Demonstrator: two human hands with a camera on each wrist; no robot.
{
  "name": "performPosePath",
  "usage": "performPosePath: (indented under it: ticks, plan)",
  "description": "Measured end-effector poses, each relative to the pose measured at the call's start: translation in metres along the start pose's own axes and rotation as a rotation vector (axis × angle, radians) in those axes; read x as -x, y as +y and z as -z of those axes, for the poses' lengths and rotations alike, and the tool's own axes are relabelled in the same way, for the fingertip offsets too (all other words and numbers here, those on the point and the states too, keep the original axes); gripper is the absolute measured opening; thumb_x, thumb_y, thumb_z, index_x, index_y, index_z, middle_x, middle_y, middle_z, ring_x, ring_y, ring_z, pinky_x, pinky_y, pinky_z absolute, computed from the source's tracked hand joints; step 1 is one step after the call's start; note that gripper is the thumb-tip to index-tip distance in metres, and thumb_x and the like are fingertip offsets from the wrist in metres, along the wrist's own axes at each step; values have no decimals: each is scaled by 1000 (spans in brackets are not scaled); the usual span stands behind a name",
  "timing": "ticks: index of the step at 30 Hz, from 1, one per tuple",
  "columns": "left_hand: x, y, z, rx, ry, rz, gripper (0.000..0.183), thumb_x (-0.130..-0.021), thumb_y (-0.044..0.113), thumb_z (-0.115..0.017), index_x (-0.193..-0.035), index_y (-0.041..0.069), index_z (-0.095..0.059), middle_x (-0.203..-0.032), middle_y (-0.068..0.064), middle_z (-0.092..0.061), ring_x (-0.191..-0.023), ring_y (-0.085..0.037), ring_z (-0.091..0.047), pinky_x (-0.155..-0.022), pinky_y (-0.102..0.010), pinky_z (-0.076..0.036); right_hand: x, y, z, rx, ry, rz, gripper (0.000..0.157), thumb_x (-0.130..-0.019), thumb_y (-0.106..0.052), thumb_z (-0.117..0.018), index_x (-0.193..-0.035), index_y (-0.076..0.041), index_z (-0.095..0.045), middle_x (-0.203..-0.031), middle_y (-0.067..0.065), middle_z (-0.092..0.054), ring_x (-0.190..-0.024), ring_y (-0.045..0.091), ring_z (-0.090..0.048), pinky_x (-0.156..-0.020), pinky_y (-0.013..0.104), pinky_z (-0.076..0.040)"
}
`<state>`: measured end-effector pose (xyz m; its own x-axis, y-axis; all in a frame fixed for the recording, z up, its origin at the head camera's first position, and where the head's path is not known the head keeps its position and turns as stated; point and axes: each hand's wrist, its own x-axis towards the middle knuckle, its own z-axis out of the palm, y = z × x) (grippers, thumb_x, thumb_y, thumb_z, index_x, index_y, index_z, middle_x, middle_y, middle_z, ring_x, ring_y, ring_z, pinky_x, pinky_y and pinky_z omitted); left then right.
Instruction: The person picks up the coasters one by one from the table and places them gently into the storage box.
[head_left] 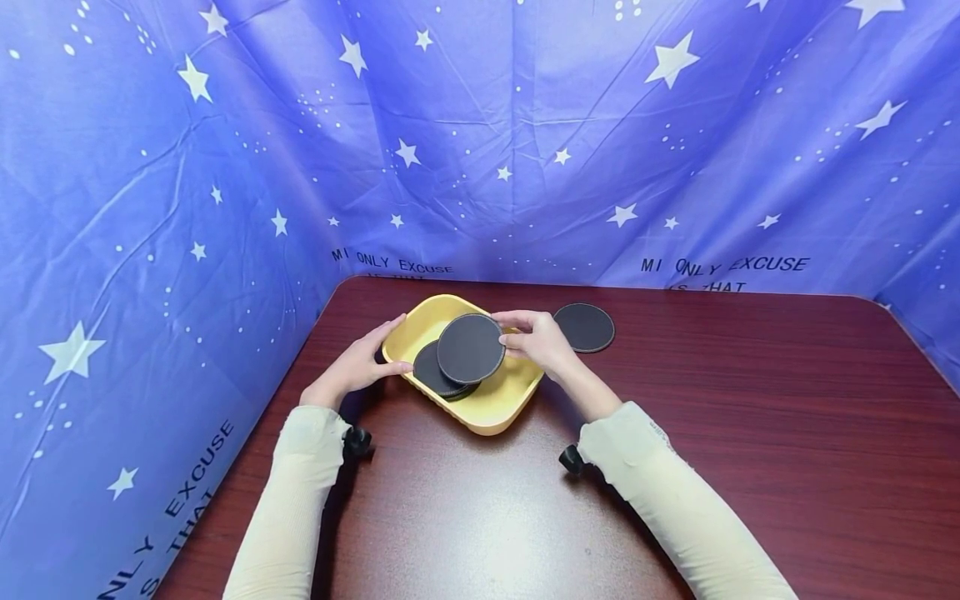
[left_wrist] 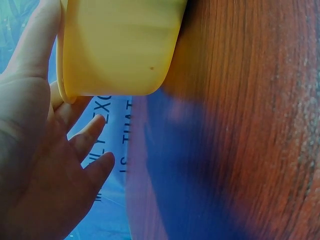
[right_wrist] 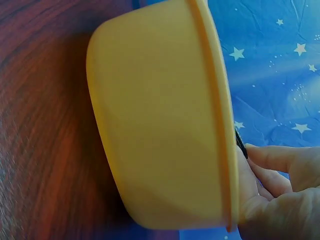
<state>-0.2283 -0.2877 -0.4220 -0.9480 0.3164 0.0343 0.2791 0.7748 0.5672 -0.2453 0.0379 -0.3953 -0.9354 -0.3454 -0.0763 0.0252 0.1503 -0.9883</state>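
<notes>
A yellow plastic basin (head_left: 491, 417) stands on the table, with black round coasters (head_left: 431, 367) lying overlapped inside it. My left hand (head_left: 358, 357) holds the basin's left end by the rim; in the left wrist view, some fingers of that hand (left_wrist: 55, 165) stay off the wall. Between thumb and fingers, my right hand (head_left: 543, 343) pinches the edge of another black coaster (head_left: 471, 348) above the basin. From the right wrist, only a thin dark edge of this coaster (right_wrist: 241, 144) shows past the basin's rim. Stitching runs round its border.
One more black coaster (head_left: 583, 327) lies on the dark red wood-grain table (head_left: 750, 417), right of the basin and behind my right hand. A blue curtain (head_left: 517, 125) with white stars hangs along the table's back and left sides.
</notes>
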Motion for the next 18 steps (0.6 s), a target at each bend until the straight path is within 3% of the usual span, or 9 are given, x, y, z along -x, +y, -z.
performPosePath:
  ticks: [10,18]
  plan:
    - [1,2,1,2,-9,1,93,-85,34,-79,-159,12,-26,-163,-14,-31,-151,-36,-27,-124,-53,-24,-7,2,-14,32,-5,-22,42,-91,8,-61,-133,3,-61,-133,26,-61,-93,14,-67,-91,42,-59]
    - [0,2,1,7,-15,9,93,-85,34,-79,-159,12,-26,-163,-15,-31,-151,-36,-27,-124,-53,-23,-10,5,-26,25,36,-25,41,-87,12,-63,-127,4,-65,-111,20,-65,-74,8,-64,-89,48,-59]
